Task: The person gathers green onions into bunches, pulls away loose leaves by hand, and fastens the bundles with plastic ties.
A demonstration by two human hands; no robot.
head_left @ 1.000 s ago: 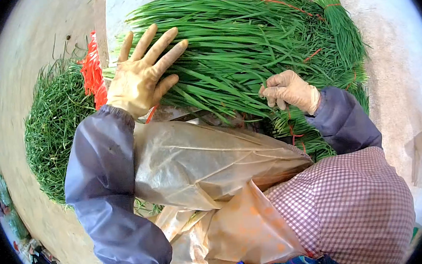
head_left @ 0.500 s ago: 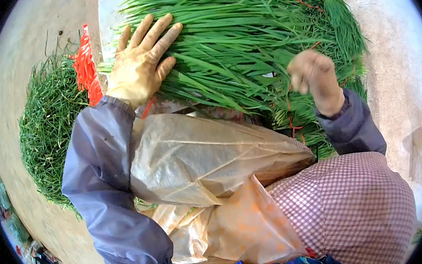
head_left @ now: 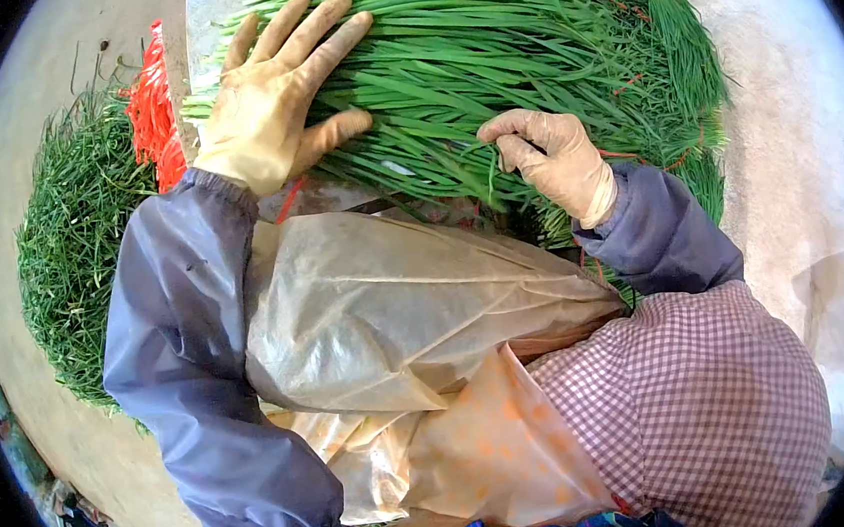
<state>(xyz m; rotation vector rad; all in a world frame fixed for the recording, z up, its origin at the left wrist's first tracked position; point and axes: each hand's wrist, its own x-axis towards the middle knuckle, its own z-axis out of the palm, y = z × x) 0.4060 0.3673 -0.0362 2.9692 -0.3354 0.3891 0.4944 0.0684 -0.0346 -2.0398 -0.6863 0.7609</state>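
A wide layer of long green chives (head_left: 425, 72) lies across the top of the view, pale stem ends to the left. My gloved left hand (head_left: 272, 101) rests flat on them near those stem ends, fingers spread. Over the near edge of the leaves, my gloved right hand (head_left: 553, 157) is closed in a pinch. A thin green blade shows at its fingertips, seemingly caught between thumb and forefinger. Beyond it, tied chive bundles (head_left: 684, 50) with red bands sit at the right.
A clump of red plastic ties (head_left: 156, 111) hangs left of my left hand. Beside it on the floor is a heap of loose green trimmings (head_left: 84, 243). Plastic sheeting (head_left: 416, 309) covers my lap, and a checked cloth (head_left: 694, 390) is at the lower right.
My right hand has moved left and closed to a pinch at the leaves' near edge. My left hand stays spread on the chives. The whole view has shifted slightly.
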